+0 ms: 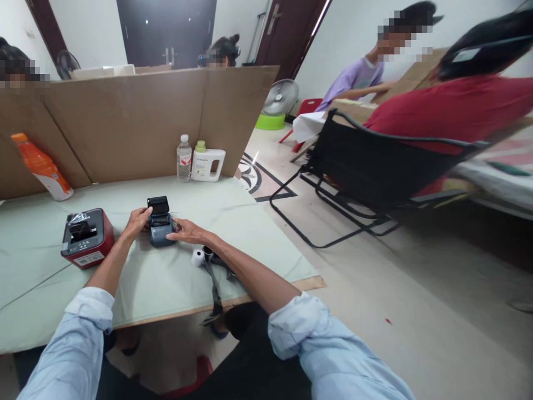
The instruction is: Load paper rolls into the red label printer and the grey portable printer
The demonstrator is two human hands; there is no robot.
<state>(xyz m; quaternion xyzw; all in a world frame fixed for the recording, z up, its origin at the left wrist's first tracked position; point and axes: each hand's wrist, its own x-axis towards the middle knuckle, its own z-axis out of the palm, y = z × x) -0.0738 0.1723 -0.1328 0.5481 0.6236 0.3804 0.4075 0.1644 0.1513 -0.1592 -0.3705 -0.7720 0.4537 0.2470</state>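
Note:
A small dark blue-grey printer (160, 225) with its black lid raised sits on the pale green table cover (233, 222). My left hand (136, 222) grips its left side, fingers curled round the edge. My right hand (186, 231) presses against its right side, fingers together. A small white paper roll (198, 257) lies just right of my right wrist, next to a black strap (215, 289) that hangs over the table's front edge.
A red printer (87, 239) stands at the left. An orange bottle (41, 166), a water bottle (184, 158) and a white jug (207, 164) stand by the cardboard divider (137, 122). At the right: a black folding chair (375, 166), a person in red.

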